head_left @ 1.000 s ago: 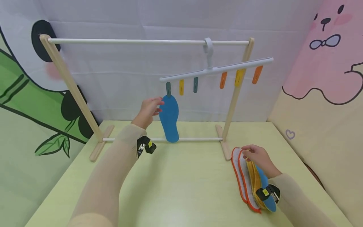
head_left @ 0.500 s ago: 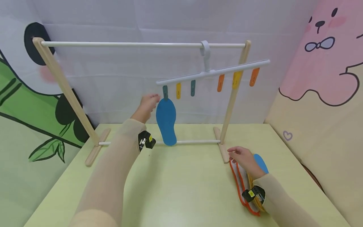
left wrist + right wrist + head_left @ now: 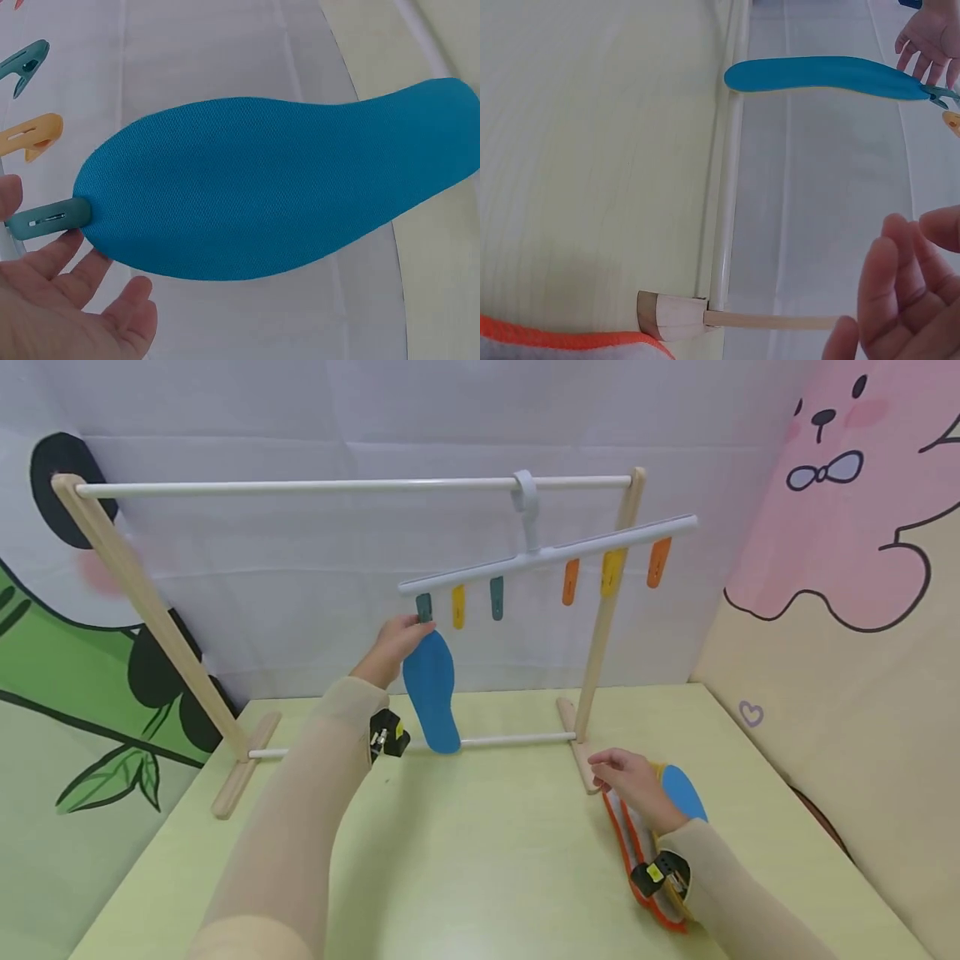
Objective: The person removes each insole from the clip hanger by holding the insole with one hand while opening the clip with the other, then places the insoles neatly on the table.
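A blue insole (image 3: pixel 431 693) hangs toe-up from a dark green clip (image 3: pixel 52 217), the leftmost on a white hanger (image 3: pixel 558 553). At the top of the insole, my left hand (image 3: pixel 393 647) has its fingertips by the clip and the insole's upper edge. In the left wrist view the thumb lies on one side of the clip, and the fingers of that hand (image 3: pixel 67 274) touch the other side. Over a pile of insoles, my right hand (image 3: pixel 637 785) hovers with loosely bent fingers and nothing in them. Red-edged insoles (image 3: pixel 628 835) and another blue insole (image 3: pixel 685 792) show beneath it.
The hanger hooks over the top rail (image 3: pixel 300 487) of a wooden rack and tilts up to the right. Yellow (image 3: pixel 458 607), green and orange clips (image 3: pixel 571 582) hang from it with nothing in them. The rack's right foot (image 3: pixel 576 747) stands near the pile.
My left hand draws slightly back from the insole, then returns to its top by the clip. My right hand shifts left over the pile. The head view swings a little to the right.
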